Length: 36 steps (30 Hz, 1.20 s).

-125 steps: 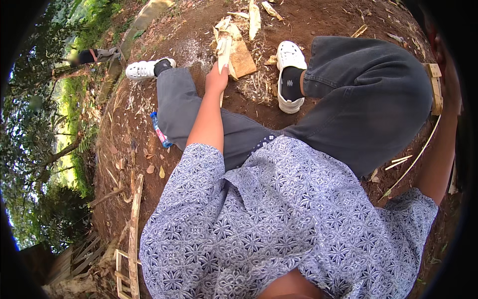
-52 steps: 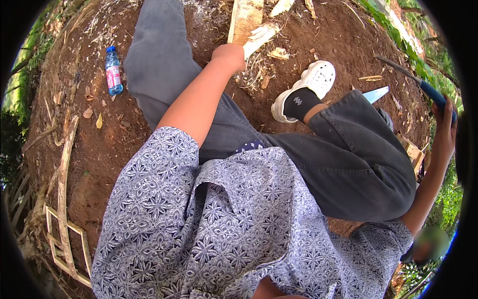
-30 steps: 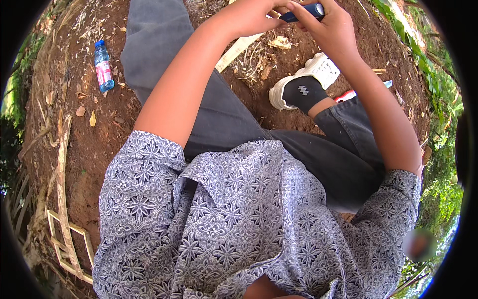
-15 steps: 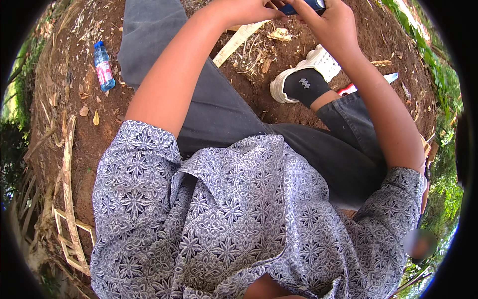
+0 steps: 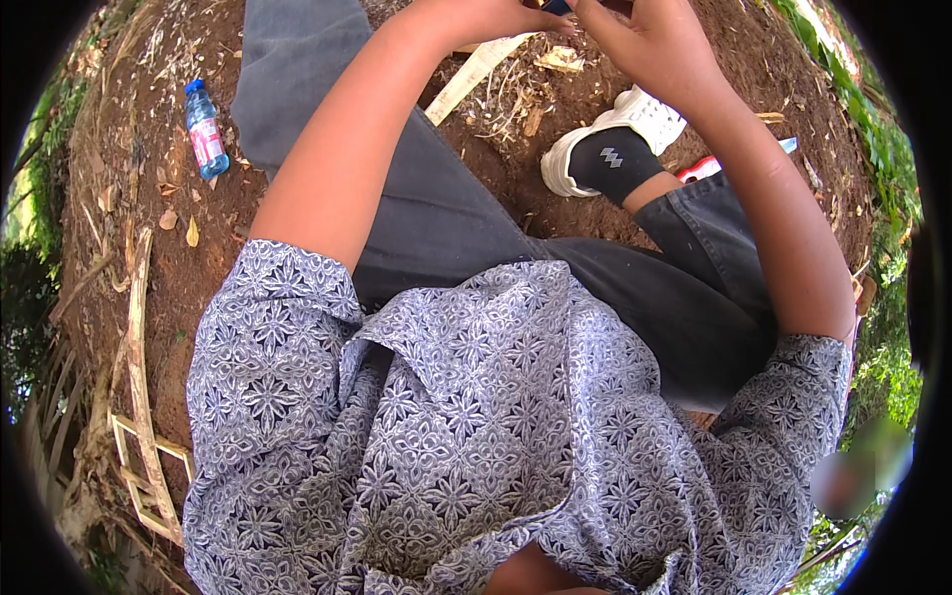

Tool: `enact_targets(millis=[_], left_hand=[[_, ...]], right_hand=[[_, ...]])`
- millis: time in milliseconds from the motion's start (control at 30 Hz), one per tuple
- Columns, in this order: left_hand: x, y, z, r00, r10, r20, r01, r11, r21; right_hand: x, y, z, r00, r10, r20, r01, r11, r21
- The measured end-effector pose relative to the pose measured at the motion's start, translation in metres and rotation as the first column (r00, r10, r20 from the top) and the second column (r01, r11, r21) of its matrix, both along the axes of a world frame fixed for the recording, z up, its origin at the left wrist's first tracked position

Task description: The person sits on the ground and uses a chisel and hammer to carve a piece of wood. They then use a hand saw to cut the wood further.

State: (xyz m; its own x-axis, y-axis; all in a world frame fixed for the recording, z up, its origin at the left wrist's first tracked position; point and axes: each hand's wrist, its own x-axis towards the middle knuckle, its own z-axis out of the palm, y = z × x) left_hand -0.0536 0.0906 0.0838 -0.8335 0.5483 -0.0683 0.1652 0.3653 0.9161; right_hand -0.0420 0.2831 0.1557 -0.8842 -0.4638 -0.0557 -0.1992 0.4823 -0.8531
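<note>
Both my hands meet at the top edge of the view, their fingers partly cut off by the picture's rim. My left hand [image 5: 493, 18] and my right hand [image 5: 650, 40] close from either side on a small dark blue object [image 5: 557, 6]. Only a sliver of it shows between the fingers, so its kind cannot be made out. Below the hands, a pale split piece of wood [image 5: 478, 77] lies on the soil beside my outstretched trouser leg [image 5: 307, 79].
At left, a clear bottle with a blue cap [image 5: 206, 134] lies on the brown soil. A wooden frame [image 5: 149, 486] and a long stick [image 5: 139, 347] lie further back. A red-handled tool with a pale blade [image 5: 699, 169] sits partly behind my right forearm, near my white shoe [image 5: 645, 117].
Both hands have risen slightly toward the top edge, and the dark blue object has mostly gone out of view. My right forearm has shifted a little to the right.
</note>
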Motion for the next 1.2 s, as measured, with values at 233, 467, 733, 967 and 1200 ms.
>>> enact_targets(millis=[233,467,733,967,1200], left_hand=[[0.003,-0.003,0.004,1.0,0.01,0.024,-0.009,0.999,-0.034],[0.013,-0.005,0.005,0.998,-0.016,-0.065,0.018,0.999,0.043],[0.016,-0.004,-0.007,0.929,-0.211,-0.303,0.21,0.977,-0.036],[0.002,-0.02,-0.012,0.996,-0.075,-0.046,0.078,0.994,0.08],[0.001,-0.044,-0.02,0.99,0.028,0.136,-0.028,1.0,0.001]], right_hand=[[0.0,-0.002,-0.003,1.0,0.026,-0.001,-0.026,0.999,-0.027],[0.004,0.006,0.003,0.966,0.231,-0.118,-0.234,0.972,-0.011],[0.03,0.025,-0.01,0.934,0.35,-0.071,-0.349,0.937,0.034],[-0.007,-0.001,-0.005,0.964,0.256,-0.072,-0.246,0.962,0.122],[-0.028,-0.039,0.007,0.962,0.271,0.043,-0.274,0.934,0.228]])
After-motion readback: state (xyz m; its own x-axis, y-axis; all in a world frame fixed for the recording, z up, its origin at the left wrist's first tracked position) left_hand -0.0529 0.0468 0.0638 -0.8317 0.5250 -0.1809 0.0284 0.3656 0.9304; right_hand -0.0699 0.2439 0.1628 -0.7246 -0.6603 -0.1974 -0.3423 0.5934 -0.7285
